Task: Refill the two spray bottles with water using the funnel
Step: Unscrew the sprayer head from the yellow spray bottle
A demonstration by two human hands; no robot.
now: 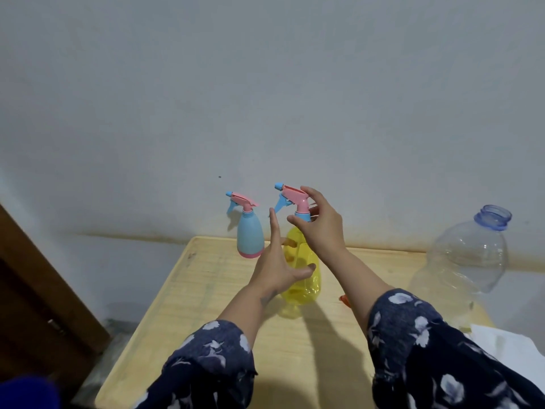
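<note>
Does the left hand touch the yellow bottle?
Touching. The head view shows the left hand wrapped round the yellow bottle, its thumb lying on the front with no gap.

A pink sprayer (296, 196) tops the yellow bottle (306, 286); sleeves (212, 358) navy floral.

An orange thing (344, 301) at 3 o'clock of the yellow spray bottle (306, 286) is mostly hidden behind the right forearm. The left hand (275, 270) covers that bottle's side. The right hand (321, 228) hides its collar, and its grip is unclear. The base of the clear bottle (469, 255) lies behind the sleeve (427, 349).
</note>
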